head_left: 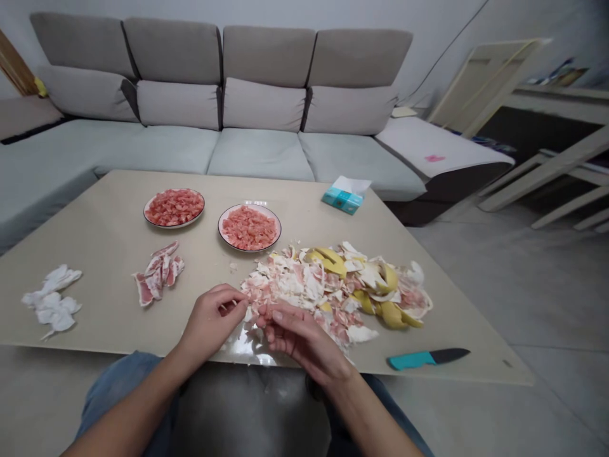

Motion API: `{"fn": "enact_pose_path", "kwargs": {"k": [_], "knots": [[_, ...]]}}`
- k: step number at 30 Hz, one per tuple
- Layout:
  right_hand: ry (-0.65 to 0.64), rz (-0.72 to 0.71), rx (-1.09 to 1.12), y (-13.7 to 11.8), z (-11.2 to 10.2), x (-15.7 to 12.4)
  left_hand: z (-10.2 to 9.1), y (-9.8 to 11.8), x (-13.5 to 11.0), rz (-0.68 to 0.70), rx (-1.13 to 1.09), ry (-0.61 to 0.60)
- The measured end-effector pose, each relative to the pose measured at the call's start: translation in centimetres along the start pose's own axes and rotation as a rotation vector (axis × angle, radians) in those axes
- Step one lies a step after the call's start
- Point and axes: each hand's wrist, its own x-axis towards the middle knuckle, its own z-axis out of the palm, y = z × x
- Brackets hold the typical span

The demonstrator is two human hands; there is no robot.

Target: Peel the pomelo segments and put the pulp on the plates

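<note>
My left hand (213, 321) is closed in a pinch above the table's near side; whatever is between its fingertips is too small to name. Just to its right, my right hand (307, 336) is half turned palm up with curled fingers, thumb pressed toward the forefinger; what it holds blends with the fingers. Both hands are at the near-left edge of a heap of pomelo peel and white pith (304, 282). Membrane-covered pomelo segments (159, 274) lie left of my hands. Beyond are two plates of peeled pink pulp, one left (174, 208) and one nearer the middle (250, 227).
A knife (425, 358) with a turquoise handle lies near the table's front right edge, blade pointing right. Crumpled tissues (54, 298) are at the far left. A tissue pack (345, 195) sits at the back right. Behind the table (114, 244) stands a grey sofa (259, 149).
</note>
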Motion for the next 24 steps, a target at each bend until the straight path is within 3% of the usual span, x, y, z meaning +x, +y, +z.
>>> {"fn": "enact_pose_path", "kwargs": {"k": [8,13,17,24], "knots": [[0.02,-0.043,0.111,-0.5,0.5,-0.2,1.0,-0.6,0.6,-0.077,0.048,0.052],[0.044,-0.043,0.181,-1.0,0.7,-0.5,1.4,-0.5,0.8,-0.104,0.04,-0.018],[0.014,-0.047,0.21,-1.3,0.5,-0.8,1.9,-1.0,1.2,-0.184,-0.129,-0.042],[0.097,-0.081,-0.02,-0.9,0.4,-0.7,2.6,-1.5,1.3,-0.215,-0.217,-0.115]]}}
